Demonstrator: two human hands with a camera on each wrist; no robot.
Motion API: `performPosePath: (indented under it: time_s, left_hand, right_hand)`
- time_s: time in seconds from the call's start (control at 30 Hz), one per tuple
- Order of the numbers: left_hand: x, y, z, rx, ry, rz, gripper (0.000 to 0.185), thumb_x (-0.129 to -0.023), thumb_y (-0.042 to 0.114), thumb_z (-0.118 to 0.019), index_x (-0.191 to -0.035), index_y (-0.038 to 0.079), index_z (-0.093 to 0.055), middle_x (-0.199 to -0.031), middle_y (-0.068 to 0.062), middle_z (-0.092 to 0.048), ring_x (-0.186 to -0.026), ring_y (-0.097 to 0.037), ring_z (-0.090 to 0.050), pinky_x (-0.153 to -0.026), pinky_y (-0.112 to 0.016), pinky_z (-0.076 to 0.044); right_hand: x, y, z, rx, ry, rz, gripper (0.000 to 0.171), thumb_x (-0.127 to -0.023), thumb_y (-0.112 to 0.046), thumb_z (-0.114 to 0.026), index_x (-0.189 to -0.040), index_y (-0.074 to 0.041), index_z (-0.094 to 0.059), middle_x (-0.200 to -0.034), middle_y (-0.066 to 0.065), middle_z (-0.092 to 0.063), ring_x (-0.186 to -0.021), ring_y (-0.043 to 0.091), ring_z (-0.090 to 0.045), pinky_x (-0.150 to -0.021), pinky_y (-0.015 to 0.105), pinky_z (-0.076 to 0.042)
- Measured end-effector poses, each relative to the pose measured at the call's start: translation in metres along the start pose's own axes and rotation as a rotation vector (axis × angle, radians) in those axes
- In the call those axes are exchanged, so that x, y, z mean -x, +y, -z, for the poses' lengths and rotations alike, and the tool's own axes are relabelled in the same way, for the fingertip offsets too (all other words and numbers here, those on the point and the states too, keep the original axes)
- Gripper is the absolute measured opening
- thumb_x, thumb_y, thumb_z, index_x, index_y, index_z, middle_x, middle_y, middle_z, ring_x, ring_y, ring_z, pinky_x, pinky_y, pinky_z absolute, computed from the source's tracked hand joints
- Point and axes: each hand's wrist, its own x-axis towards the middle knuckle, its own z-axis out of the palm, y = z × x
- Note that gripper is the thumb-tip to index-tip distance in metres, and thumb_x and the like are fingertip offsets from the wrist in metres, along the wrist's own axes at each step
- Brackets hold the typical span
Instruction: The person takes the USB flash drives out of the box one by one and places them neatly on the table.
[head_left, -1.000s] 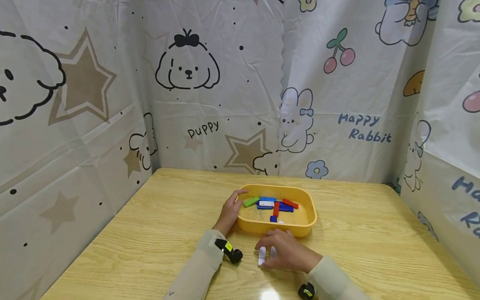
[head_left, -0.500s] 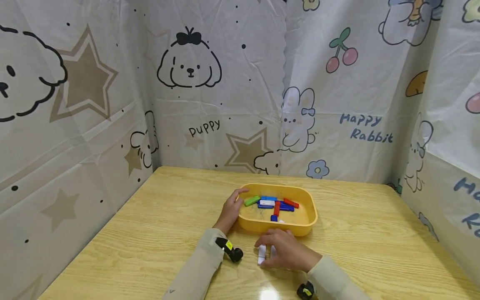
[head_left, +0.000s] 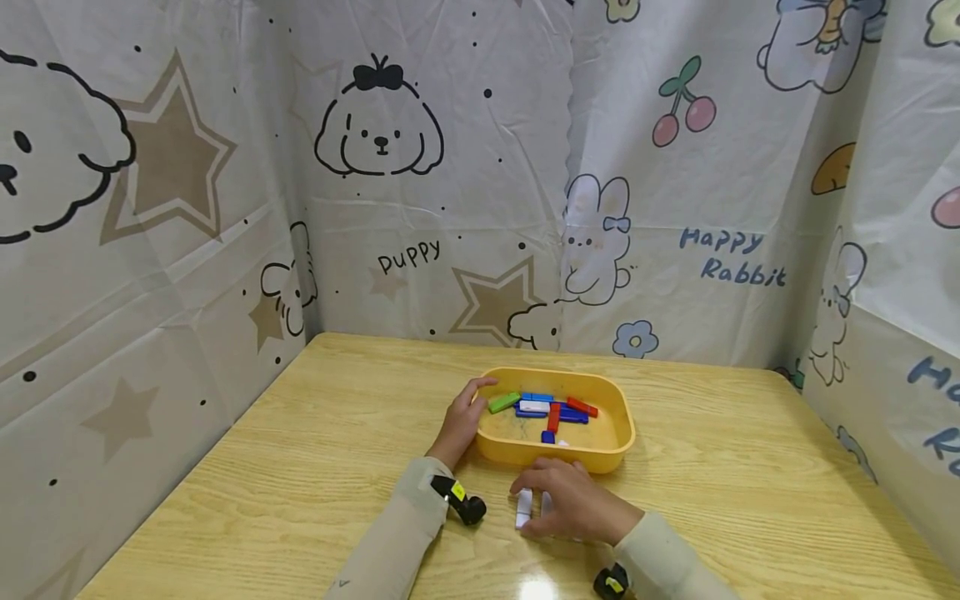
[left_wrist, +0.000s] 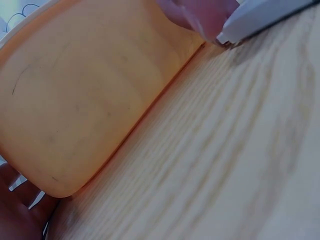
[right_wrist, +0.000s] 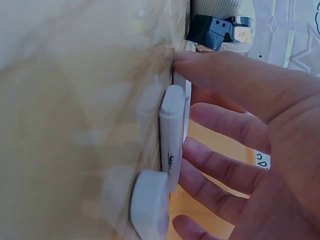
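My left hand (head_left: 457, 425) grips the left end of a yellow plastic tray (head_left: 555, 458), its fingers at the rim. In the left wrist view, those fingers (left_wrist: 17, 192) show beside the tray's corner. In front of the tray, my right hand (head_left: 577, 500) pinches a slim white block (head_left: 523, 510) on the table, thumb at its near end and index finger at its far end. A second white block (head_left: 546, 504) lies partly under that hand. The right wrist view shows white blocks (right_wrist: 171, 135) side by side below the palm, one with a black mark.
Inside the tray lie several coloured blocks: a green one (head_left: 503, 403), a white one (head_left: 534, 407), red ones (head_left: 553, 417) and blue ones (head_left: 573, 415). The wooden table (head_left: 360, 400) is bounded by printed cloth walls (head_left: 420, 200). Each wrist carries a small black camera (head_left: 468, 508).
The head view has shifted slightly. Both hands, the tray and the white blocks keep nearly the same places.
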Motion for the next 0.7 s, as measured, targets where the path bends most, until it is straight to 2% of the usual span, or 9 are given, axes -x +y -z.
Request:
performPosePath:
  time_s: [0.4,0.43,0.53,0.63,0.7]
  left_hand:
    - [0.0004,-0.0005,0.0003,0.005,-0.004,-0.017,0.037,-0.096,0.008,-0.04,-0.128,0.013,-0.057,-0.146,-0.009,-0.044,-0.136,-0.026,-0.035,-0.109,-0.049,-0.028]
    - [0.0037,0.0057,0.0014,0.005,-0.008,-0.021,0.037,-0.095,0.008,-0.04,-0.129,0.011,-0.057,-0.145,-0.01,-0.044,-0.137,-0.027,-0.035,-0.109,-0.05,-0.028]
    - [0.0034,0.0059,0.0019,0.011,-0.018,-0.025,0.038,-0.095,0.007,-0.04,-0.13,0.009,-0.056,-0.146,-0.012,-0.044,-0.137,-0.028,-0.033,-0.109,-0.051,-0.027]
    - [0.0039,0.0073,0.0019,0.011,-0.019,-0.022,0.038,-0.095,0.008,-0.04,-0.13,0.01,-0.056,-0.146,-0.011,-0.044,-0.137,-0.028,-0.034,-0.11,-0.05,-0.027]
    - [0.0012,0.0017,0.0004,0.014,-0.01,-0.023,0.037,-0.096,0.009,-0.04,-0.129,0.013,-0.057,-0.146,-0.009,-0.044,-0.137,-0.026,-0.034,-0.11,-0.05,-0.026]
  right_hand:
    - [0.0007,0.0011,-0.0011,0.004,0.005,0.014,0.037,-0.076,-0.045,-0.078,-0.108,-0.028,-0.069,-0.108,-0.013,-0.06,-0.102,0.011,-0.052,-0.083,0.039,-0.034]
    - [0.0007,0.0015,-0.0013,0.004,0.005,0.015,0.037,-0.076,-0.045,-0.078,-0.108,-0.028,-0.069,-0.107,-0.013,-0.06,-0.102,0.011,-0.052,-0.082,0.038,-0.034]
    - [0.0006,0.0022,-0.0018,0.005,0.005,0.015,0.037,-0.076,-0.046,-0.077,-0.108,-0.029,-0.068,-0.107,-0.013,-0.06,-0.101,0.011,-0.051,-0.082,0.038,-0.034]
    - [0.0005,0.0023,-0.0019,0.004,0.005,0.013,0.037,-0.076,-0.046,-0.077,-0.108,-0.029,-0.068,-0.107,-0.013,-0.06,-0.101,0.01,-0.051,-0.082,0.038,-0.034]
    - [0.0005,0.0021,-0.0017,0.004,0.005,0.011,0.037,-0.076,-0.046,-0.077,-0.108,-0.029,-0.068,-0.107,-0.014,-0.059,-0.1,0.01,-0.051,-0.083,0.038,-0.034]
